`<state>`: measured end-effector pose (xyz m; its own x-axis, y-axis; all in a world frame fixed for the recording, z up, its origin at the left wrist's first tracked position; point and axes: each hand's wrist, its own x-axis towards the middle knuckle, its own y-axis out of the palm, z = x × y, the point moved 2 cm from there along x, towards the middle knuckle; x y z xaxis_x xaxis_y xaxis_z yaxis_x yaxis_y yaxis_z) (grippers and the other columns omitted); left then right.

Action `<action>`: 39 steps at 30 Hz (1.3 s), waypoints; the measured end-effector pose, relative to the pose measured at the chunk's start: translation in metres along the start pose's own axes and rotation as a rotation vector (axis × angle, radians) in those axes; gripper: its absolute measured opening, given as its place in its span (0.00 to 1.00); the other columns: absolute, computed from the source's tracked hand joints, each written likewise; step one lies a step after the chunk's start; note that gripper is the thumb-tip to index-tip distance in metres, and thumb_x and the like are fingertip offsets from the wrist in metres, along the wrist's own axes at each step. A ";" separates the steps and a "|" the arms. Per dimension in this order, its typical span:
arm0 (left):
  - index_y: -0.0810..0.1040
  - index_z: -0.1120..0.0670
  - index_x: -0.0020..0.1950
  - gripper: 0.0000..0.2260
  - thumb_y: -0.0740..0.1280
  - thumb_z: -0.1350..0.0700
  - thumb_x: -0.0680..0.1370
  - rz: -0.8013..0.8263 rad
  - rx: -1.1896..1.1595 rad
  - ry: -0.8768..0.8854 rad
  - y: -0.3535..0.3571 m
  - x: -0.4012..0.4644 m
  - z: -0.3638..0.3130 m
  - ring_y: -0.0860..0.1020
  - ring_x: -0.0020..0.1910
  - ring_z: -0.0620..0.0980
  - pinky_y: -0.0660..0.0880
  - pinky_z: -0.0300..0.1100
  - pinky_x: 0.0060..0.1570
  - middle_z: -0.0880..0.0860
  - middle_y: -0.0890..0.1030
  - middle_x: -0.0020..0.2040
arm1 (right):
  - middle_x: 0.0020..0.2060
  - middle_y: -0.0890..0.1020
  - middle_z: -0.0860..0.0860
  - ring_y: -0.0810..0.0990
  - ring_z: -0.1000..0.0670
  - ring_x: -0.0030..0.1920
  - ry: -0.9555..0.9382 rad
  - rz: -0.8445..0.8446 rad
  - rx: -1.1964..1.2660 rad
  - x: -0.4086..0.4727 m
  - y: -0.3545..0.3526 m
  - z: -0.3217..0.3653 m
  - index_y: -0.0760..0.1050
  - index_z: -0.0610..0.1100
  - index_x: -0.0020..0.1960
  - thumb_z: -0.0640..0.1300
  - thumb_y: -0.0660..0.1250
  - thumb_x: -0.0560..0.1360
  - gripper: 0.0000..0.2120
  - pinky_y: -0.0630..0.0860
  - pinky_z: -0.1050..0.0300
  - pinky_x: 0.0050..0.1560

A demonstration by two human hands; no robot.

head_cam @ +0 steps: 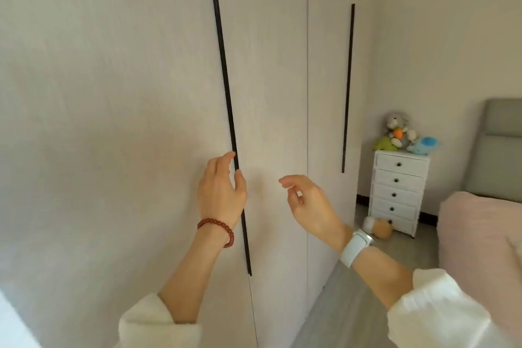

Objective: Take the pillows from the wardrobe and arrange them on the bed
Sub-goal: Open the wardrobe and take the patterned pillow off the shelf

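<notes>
The beige wardrobe (118, 99) fills the left and middle of the view, its doors closed. A long black strip handle (223, 70) runs down the edge of the nearest door. My left hand (220, 192), with a red bead bracelet, has its fingers curled round that handle at mid height. My right hand (308, 203), with a pale blue watch, hovers open just in front of the neighbouring door and touches nothing. The bed (480, 237) with a pink cover and grey headboard lies at the right edge. No pillows are visible.
A second black handle (348, 87) marks the far wardrobe door. A white chest of drawers (398, 192) stands in the corner with plush toys (398, 130) on top. A round toy (380, 227) lies on the grey floor (347, 305) between wardrobe and bed.
</notes>
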<state>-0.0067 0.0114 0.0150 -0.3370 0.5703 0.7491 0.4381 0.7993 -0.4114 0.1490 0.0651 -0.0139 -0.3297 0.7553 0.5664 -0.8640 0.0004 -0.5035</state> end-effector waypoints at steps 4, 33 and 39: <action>0.69 0.57 0.64 0.17 0.63 0.61 0.75 -0.161 0.106 -0.115 0.058 0.035 0.021 0.77 0.50 0.56 0.77 0.51 0.46 0.58 0.76 0.55 | 0.60 0.74 0.46 0.73 0.45 0.58 -0.256 0.094 -0.251 0.081 0.023 -0.040 0.68 0.44 0.64 0.35 0.57 0.74 0.18 0.76 0.52 0.49; 0.70 0.52 0.51 0.09 0.65 0.63 0.74 -0.582 0.454 -0.435 0.110 -0.056 -0.097 0.74 0.37 0.41 0.72 0.26 0.37 0.41 0.71 0.39 | 0.61 0.76 0.48 0.73 0.50 0.61 -0.644 0.670 0.434 0.065 0.008 -0.139 0.68 0.46 0.65 0.38 0.58 0.76 0.17 0.67 0.66 0.60; 0.69 0.51 0.51 0.08 0.63 0.56 0.73 -0.629 0.501 -0.415 0.062 -0.130 -0.161 0.75 0.40 0.41 0.71 0.22 0.40 0.38 0.71 0.43 | 0.66 0.68 0.57 0.65 0.62 0.66 -0.850 0.895 0.639 -0.033 -0.012 -0.087 0.58 0.54 0.70 0.47 0.53 0.78 0.20 0.60 0.77 0.63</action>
<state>0.1983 -0.0439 -0.0238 -0.7079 -0.0546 0.7042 -0.3096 0.9201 -0.2399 0.2031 0.0968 -0.0833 -0.7858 -0.2864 0.5481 -0.1847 -0.7371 -0.6500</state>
